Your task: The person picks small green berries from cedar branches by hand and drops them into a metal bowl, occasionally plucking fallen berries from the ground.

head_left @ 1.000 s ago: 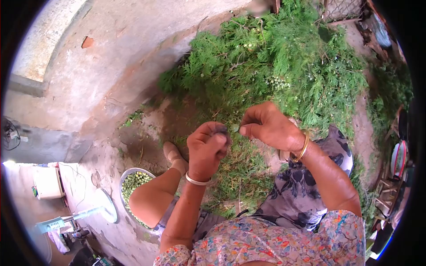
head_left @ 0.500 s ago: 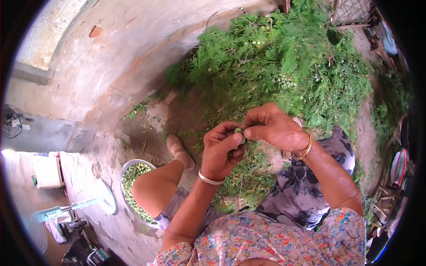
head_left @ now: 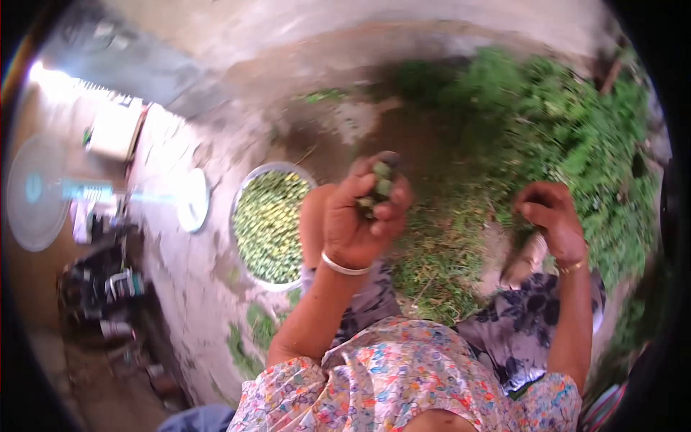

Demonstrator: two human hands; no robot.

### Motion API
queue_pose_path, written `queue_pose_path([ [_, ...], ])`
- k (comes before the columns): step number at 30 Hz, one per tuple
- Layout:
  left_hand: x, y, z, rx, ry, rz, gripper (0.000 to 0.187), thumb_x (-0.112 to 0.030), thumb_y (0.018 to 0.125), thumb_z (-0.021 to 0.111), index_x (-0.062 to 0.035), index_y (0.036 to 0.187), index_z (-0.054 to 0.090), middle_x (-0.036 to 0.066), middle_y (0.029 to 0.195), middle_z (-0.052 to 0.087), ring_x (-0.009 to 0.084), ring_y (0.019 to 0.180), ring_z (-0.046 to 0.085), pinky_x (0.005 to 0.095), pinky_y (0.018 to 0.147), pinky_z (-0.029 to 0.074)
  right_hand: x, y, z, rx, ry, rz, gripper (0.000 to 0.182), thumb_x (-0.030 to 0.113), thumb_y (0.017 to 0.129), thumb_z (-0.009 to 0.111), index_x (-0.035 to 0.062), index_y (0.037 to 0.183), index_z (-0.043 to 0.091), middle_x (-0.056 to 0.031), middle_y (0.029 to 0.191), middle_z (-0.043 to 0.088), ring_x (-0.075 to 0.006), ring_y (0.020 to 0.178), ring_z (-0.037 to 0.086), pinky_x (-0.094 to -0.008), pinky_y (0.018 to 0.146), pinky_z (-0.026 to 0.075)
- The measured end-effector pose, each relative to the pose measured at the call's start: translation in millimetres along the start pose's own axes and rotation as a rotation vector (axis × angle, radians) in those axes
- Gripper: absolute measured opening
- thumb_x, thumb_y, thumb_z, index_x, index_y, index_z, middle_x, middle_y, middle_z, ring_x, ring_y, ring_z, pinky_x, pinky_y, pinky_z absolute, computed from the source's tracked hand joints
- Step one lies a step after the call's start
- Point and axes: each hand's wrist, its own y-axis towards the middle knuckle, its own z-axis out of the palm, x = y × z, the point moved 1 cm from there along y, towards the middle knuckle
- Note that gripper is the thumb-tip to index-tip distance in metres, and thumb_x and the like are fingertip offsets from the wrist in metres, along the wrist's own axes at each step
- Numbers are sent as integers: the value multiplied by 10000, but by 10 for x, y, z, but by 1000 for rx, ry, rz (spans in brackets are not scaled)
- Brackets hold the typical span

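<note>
My left hand (head_left: 363, 209) is raised in front of my left knee, fingers curled round several small green cones (head_left: 382, 180). The cones show between thumb and fingertips; the palm is partly hidden. Off to the right, above my right leg, hangs my right hand (head_left: 553, 222), its fingers loosely bent and apart with nothing visible in them. Nearest to it lies the pile of green conifer branches (head_left: 594, 151). A round metal basin (head_left: 234, 229) full of the same kind of small green cones (head_left: 270, 227) stands left of my left knee.
Leafy scraps (head_left: 439, 266) litter the ground between my legs. A pale blue standing fan (head_left: 90, 191) is at the left, near a white box (head_left: 115, 129) and dark machinery (head_left: 93, 281). A plastered wall (head_left: 324, 36) runs along the far side.
My hands have parted: the left has turned with the cones in it, the right has let go and moved away to the right. My view has swung left, toward the basin.
</note>
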Motion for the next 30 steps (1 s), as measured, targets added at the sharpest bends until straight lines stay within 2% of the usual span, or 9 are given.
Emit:
queue_pose_path([
  [4,-759,-718,-292,-109,-71,239,278,-142,839,555,-14,1085,557,165,899,551,171,671,498,238,501,437,-128,60,59,46,-5,56,123,79,719,629,-32,770,614,-28,721,606,-85,669,531,-222,618,417],
  [10,-1734,-1536,-1353,-839,270,700,282,-238,947,443,39,974,483,231,947,569,317,819,570,391,725,510,-310,93,137,-78,-140,104,90,52,740,604,-35,762,599,-11,704,587,-91,662,529,-228,620,421],
  [14,-2160,-1884,-1908,-1289,592,684,550,-473,927,427,4,1196,481,180,1083,551,317,987,540,611,898,346,-300,134,85,29,-233,174,129,54,740,611,-39,824,583,-31,791,587,-94,717,523,-243,667,428],
  [15,-2218,-1944,-1999,-1310,654,676,697,-567,909,372,-20,1342,374,273,1375,331,402,1304,274,705,995,88,-295,141,83,28,-235,178,129,54,740,611,-39,824,583,-31,791,587,-94,717,523,-243,667,428],
  [16,-2323,-2031,-2145,-1389,716,678,740,-620,878,387,-49,1347,372,257,1395,311,388,1316,254,712,992,52,-299,142,80,16,-244,184,129,57,735,616,-39,816,586,-27,784,580,-99,725,524,-251,667,429],
  [19,-2480,-2211,-2426,-1449,825,831,607,-523,882,486,-29,1235,483,241,1281,447,372,1219,394,677,968,233,-433,136,40,-43,-286,139,145,78,717,635,-35,797,594,-23,738,564,-128,716,532,-279,659,435],
  [22,-2528,-2312,-2516,-1430,763,829,305,-236,849,617,33,992,591,164,823,605,287,725,592,436,556,505,-463,110,68,-18,-477,49,195,125,683,664,-28,789,606,-52,676,557,-199,695,552,-324,653,446],
  [24,-2811,-2462,-2928,-1415,692,744,295,-258,868,600,21,952,553,159,793,610,305,674,610,403,519,500,-267,80,182,175,-702,-54,255,191,638,685,-22,758,609,-160,678,567,-310,685,570,-376,654,460],
  [30,-2395,-979,-1598,-910,761,431,228,-154,910,531,68,962,524,209,836,619,299,729,633,341,575,516,-500,-71,283,308,-1109,-92,179,156,633,657,8,590,564,-201,638,570,-387,642,588,-466,588,473],
])
